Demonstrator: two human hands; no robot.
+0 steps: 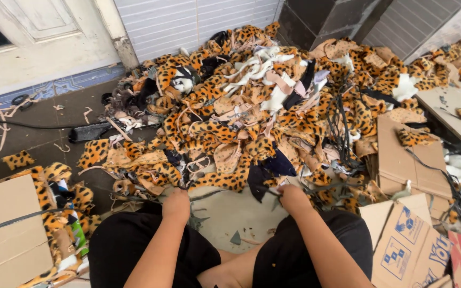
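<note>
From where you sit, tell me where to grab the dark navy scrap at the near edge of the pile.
Take the navy scrap by its lower hanging end, coming from the right side, where the right hand already sits beside it. That end droops free over the bare floor, while its upper part is tucked among leopard-print scraps, so a pinch low down probably pulls it loose most easily.

At your ten o'clock stands a white panelled door (38, 37), with a strip of blue patterned tiles (54, 88) along its foot. At twelve o'clock runs a wall of pale horizontal tiles (188, 21), meeting a dark block pillar (321, 18) at one o'clock. You sit on a dark grey floor (33, 138) in even daylight.
</note>
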